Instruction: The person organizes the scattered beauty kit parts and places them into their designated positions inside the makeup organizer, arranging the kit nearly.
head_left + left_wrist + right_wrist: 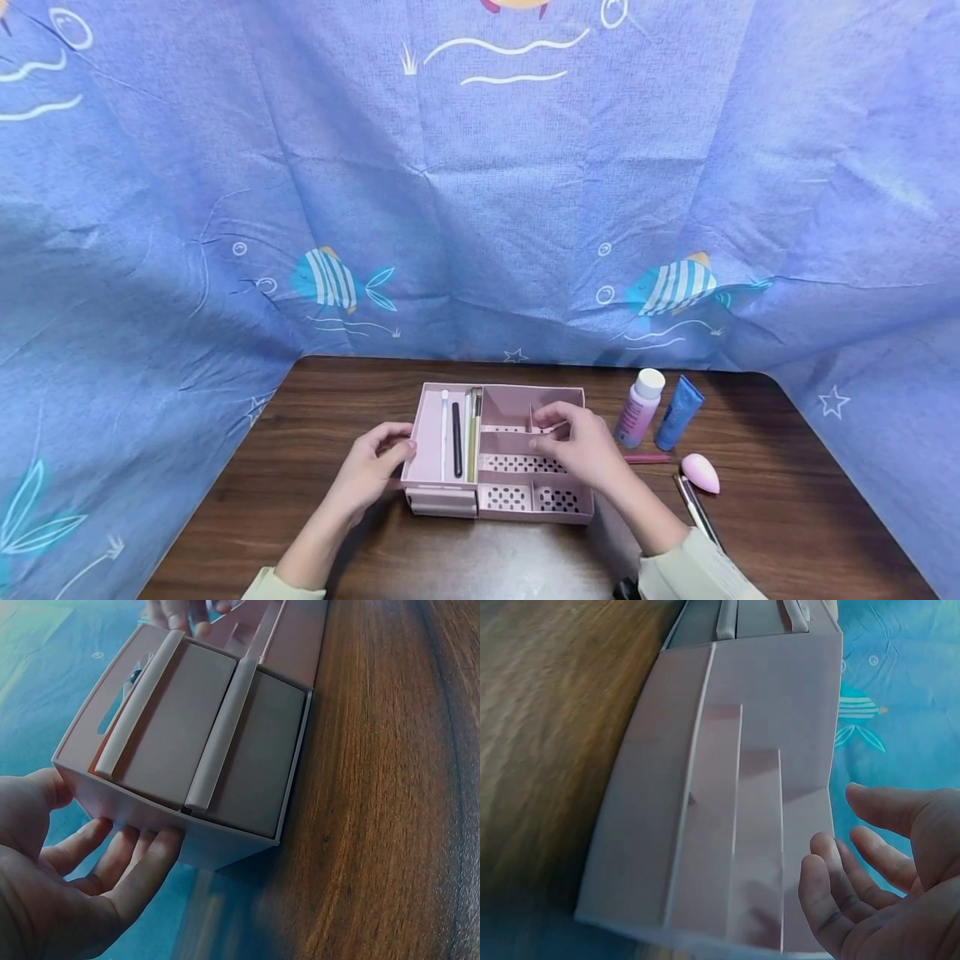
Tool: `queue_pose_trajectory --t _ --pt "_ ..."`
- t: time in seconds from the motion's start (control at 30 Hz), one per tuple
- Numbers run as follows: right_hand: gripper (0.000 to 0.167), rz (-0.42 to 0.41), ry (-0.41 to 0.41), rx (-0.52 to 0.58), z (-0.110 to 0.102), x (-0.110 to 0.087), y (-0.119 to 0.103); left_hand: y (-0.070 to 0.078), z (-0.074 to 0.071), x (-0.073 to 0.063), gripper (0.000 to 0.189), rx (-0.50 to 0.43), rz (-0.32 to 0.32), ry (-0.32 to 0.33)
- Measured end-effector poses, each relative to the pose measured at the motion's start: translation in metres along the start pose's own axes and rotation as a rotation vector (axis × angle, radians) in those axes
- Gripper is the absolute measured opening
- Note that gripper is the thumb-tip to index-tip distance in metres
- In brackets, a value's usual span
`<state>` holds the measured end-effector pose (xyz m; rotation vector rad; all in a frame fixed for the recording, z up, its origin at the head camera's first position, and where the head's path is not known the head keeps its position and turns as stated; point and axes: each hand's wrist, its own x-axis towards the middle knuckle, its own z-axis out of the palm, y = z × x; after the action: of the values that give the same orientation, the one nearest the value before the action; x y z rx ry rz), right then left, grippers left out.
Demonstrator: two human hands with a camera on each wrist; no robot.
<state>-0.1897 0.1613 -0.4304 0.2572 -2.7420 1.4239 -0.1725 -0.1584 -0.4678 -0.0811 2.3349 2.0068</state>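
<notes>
A pink desk organizer (pixel 424 454) stands on the wooden table between both hands. Its left tray holds a white stick (pixel 444 437), a black pen-like stick (pixel 457 442) and slim makeup brushes (pixel 472 433). Two drawers (pixel 172 724) with bar handles sit under that tray. My left hand (pixel 367 471) rests its fingertips against the organizer's left side, fingers extended along the wall in the left wrist view. Over the right-hand compartments with dotted bottoms hovers my right hand (pixel 581 446), near a small divider. Nothing shows between its loosely bent fingers in the right wrist view.
Right of the organizer stand a pink bottle with a white cap (pixel 637 412) and a blue tube (pixel 679 414). Nearby lie a red-pink stick (pixel 647 458), a pink makeup sponge (pixel 701 473) and slim brush-like sticks (pixel 701 512). A blue fish-print curtain (pixel 480 208) hangs behind the table.
</notes>
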Motion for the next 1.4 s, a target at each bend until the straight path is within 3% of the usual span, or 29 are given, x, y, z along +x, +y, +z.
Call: queue_pose_trajectory --t 0.7,0.93,1.17,1.4 --pt "0.03 0.012 0.04 -0.009 -0.036 -0.029 0.046 -0.003 -0.001 0.002 0.032 -0.045 -0.005 -0.023" --pt "0.033 0.075 0.059 -0.069 -0.046 -0.044 0.055 -0.003 -0.001 0.001 0.032 -0.049 -0.004 -0.023" --pt "0.034 0.032 0.107 -0.11 -0.059 -0.059 0.065 -0.001 -0.001 0.002 0.031 -0.032 0.001 -0.017" --pt "0.035 0.037 0.156 -0.274 -0.077 -0.073 0.079 -0.001 -0.002 0.001 0.031 -0.033 -0.002 -0.013"
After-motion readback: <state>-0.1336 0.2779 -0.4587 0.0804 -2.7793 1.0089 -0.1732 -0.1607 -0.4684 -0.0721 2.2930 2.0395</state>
